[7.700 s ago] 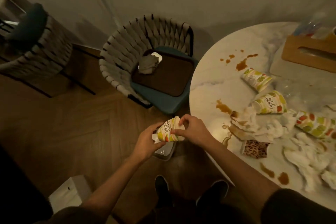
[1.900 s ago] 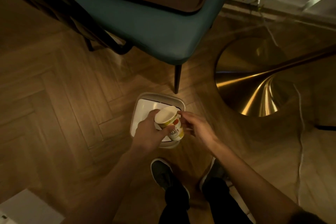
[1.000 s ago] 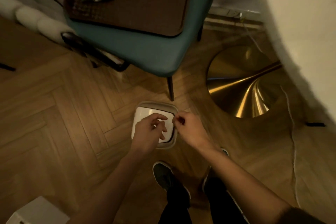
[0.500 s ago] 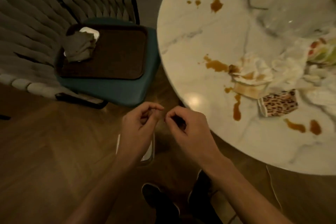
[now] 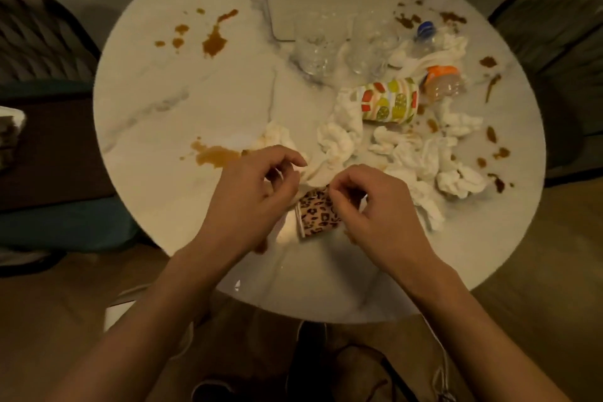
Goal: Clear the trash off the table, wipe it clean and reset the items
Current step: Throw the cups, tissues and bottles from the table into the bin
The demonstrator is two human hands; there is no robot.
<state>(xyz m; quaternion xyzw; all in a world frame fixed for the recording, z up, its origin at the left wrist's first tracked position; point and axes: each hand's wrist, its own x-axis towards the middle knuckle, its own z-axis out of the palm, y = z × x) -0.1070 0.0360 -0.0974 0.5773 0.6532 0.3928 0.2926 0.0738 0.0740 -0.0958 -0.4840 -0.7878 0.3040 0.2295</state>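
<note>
Clearing looks far from done. The right hand (image 5: 372, 209) has its fingers (image 5: 333, 190) pinching the leopard-print cup (image 5: 318, 214) near the worktop's (image 5: 195, 81) near edge. The left hand (image 5: 251, 192) curls by a stained tissue (image 5: 315, 172), and I cannot tell whether it grips. Crumpled tissues (image 5: 336, 140), a fruit-print cup (image 5: 390, 99), bottles (image 5: 447, 85) and brown spills (image 5: 213, 42) are yet to be cleared.

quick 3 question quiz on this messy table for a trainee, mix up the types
1. True or false: the fruit cup stands upright.
2. What lies between the left hand and the right hand?
A. leopard cup
B. plate
C. spoon
3. Fill in: crumpled ___ litter the table.

Key
1. False: the fruit cup lies on its side.
2. A
3. tissues
</note>
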